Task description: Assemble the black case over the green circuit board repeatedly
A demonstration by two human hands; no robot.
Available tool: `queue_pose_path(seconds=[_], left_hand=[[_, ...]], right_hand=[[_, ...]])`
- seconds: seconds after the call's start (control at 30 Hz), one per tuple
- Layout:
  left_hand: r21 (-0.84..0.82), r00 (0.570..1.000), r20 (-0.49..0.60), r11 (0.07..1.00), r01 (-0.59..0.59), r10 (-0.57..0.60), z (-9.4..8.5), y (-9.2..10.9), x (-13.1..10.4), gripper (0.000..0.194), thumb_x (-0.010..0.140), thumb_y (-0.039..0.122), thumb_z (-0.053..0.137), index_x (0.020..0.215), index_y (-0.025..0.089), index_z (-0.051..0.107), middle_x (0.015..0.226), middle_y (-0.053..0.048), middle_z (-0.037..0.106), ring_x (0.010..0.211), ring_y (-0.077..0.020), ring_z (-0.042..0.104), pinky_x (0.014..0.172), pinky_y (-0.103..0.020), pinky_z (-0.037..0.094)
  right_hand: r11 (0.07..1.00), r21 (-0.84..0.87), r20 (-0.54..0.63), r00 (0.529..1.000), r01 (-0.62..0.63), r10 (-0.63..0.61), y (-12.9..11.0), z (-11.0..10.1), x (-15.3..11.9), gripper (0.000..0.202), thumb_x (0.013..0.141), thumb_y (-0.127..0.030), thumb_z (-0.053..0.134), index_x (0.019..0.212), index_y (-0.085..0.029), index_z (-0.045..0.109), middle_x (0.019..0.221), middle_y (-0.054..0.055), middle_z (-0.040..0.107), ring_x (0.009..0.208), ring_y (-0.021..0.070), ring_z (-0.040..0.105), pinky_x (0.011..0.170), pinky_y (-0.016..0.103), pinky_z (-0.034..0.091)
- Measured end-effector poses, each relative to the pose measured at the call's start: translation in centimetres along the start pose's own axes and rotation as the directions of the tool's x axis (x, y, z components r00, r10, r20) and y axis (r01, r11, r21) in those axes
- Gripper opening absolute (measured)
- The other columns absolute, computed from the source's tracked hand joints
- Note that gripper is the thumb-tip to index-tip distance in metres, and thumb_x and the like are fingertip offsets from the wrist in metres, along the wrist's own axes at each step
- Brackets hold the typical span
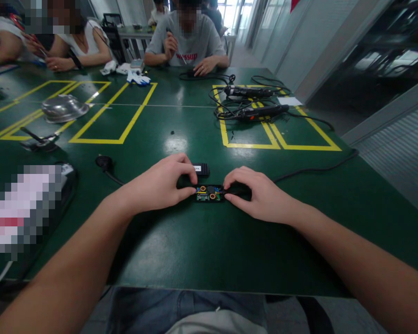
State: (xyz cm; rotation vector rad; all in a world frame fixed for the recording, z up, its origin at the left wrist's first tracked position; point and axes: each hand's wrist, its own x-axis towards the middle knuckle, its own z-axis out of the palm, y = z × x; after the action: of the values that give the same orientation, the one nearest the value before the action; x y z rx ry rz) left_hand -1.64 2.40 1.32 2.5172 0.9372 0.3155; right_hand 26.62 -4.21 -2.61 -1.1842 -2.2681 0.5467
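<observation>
In front of me on the green table lies an opened black power adapter case (209, 199). Its circuit board (209, 191) faces up, showing copper coils. My left hand (163, 183) grips the left end of the case between thumb and forefinger. At the opposite end, the fingertips of my right hand (261, 194) close on the case where its cable comes out. A black ribbed cover (202, 170) with a white label sits just behind the case. To the left rests a black plug (103, 162) on a lead that runs under my left hand.
Two corded black power tools (251, 92) (264, 112) lie back right among tangled cables. A metal bowl (63, 108) and a dark clamp-like tool (40, 140) are at left, near a blurred-out box (28, 208). Gloves (138, 79) lie farther back; a co-worker (190, 41) sits opposite.
</observation>
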Motion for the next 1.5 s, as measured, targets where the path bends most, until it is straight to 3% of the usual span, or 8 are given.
queue_pose_path(seconds=[0.1,0.17,0.3,0.5,0.6,0.73,0.87,1.5], left_hand=[[0.066,0.985,-0.171,0.998,0.0,0.011,1.1,-0.3,0.5,0.028,0.099,0.03,0.068,0.123,0.02,0.076,0.138,-0.013,0.07,0.133,-0.0309,0.064,0.12,-0.05,0.049],[0.114,0.986,-0.166,0.993,0.035,-0.015,1.8,-0.6,0.8,0.037,0.101,0.027,0.065,0.136,0.018,0.071,0.146,-0.015,0.068,0.141,-0.0335,0.06,0.124,-0.054,0.046],[0.149,0.996,-0.054,0.986,0.078,-0.07,2.2,-0.7,1.1,0.04,0.103,0.026,0.063,0.141,0.018,0.07,0.133,-0.014,0.076,0.127,-0.0335,0.068,0.115,-0.053,0.053],[0.033,0.991,-0.115,0.997,-0.067,0.07,1.1,1.2,0.3,0.038,0.1,0.026,0.068,0.137,0.018,0.072,0.132,-0.012,0.076,0.122,-0.0292,0.069,0.11,-0.046,0.055],[-0.012,0.991,-0.035,0.992,-0.127,0.127,1.0,1.9,0.0,0.036,0.096,0.026,0.074,0.131,0.019,0.074,0.122,-0.009,0.078,0.113,-0.0269,0.072,0.104,-0.042,0.056],[0.022,0.988,0.045,0.989,-0.146,0.145,1.4,2.2,-0.1,0.031,0.096,0.024,0.078,0.126,0.019,0.077,0.118,-0.008,0.079,0.111,-0.0266,0.072,0.102,-0.041,0.056],[0.051,0.992,0.07,0.992,-0.113,0.11,1.5,2.2,0.0,0.03,0.098,0.026,0.078,0.127,0.019,0.077,0.117,-0.009,0.078,0.108,-0.0265,0.072,0.099,-0.04,0.056],[0.083,0.993,0.09,0.993,-0.082,0.074,1.5,2.4,0.1,0.033,0.098,0.028,0.08,0.13,0.02,0.077,0.116,-0.008,0.076,0.107,-0.0263,0.072,0.095,-0.039,0.055]], right_hand=[[1.0,-0.02,-0.017,1.0,0.002,-0.003,-0.2,0.3,-0.2,0.018,0.094,-0.024,0.071,0.111,-0.024,0.064,0.106,0.008,0.075,0.096,0.0278,0.068,0.088,0.044,0.057],[1.0,-0.025,-0.026,1.0,0.01,-0.011,-0.3,0.5,-0.3,0.028,0.094,-0.024,0.071,0.12,-0.024,0.062,0.109,0.009,0.075,0.098,0.0285,0.069,0.09,0.046,0.058],[0.999,-0.044,-0.034,0.999,0.02,-0.021,-0.3,0.9,-0.7,0.059,0.095,-0.03,0.074,0.148,-0.024,0.048,0.127,0.014,0.072,0.108,0.0325,0.07,0.099,0.055,0.059],[0.994,-0.098,-0.068,0.996,0.051,-0.058,-0.2,1.2,-0.8,0.085,0.094,-0.037,0.08,0.164,-0.025,0.034,0.154,0.021,0.059,0.134,0.0409,0.063,0.114,0.066,0.052],[0.992,-0.103,-0.066,0.994,0.075,-0.082,-0.1,1.3,-0.7,0.079,0.094,-0.039,0.08,0.16,-0.023,0.041,0.15,0.021,0.062,0.135,0.0416,0.062,0.114,0.067,0.052],[0.988,-0.115,-0.053,0.993,0.1,-0.106,-0.1,1.4,-0.5,0.043,0.097,-0.038,0.077,0.133,-0.023,0.059,0.137,0.019,0.069,0.126,0.0393,0.066,0.108,0.063,0.056],[0.987,-0.123,-0.048,0.993,0.104,-0.111,-0.2,1.2,-0.4,0.022,0.101,-0.031,0.073,0.119,-0.024,0.064,0.131,0.017,0.072,0.121,0.036,0.068,0.104,0.059,0.057],[0.986,-0.124,-0.047,0.992,0.108,-0.115,-0.2,0.8,-0.3,0.026,0.098,-0.03,0.08,0.12,-0.024,0.069,0.13,0.015,0.074,0.121,0.0354,0.068,0.106,0.057,0.056]])
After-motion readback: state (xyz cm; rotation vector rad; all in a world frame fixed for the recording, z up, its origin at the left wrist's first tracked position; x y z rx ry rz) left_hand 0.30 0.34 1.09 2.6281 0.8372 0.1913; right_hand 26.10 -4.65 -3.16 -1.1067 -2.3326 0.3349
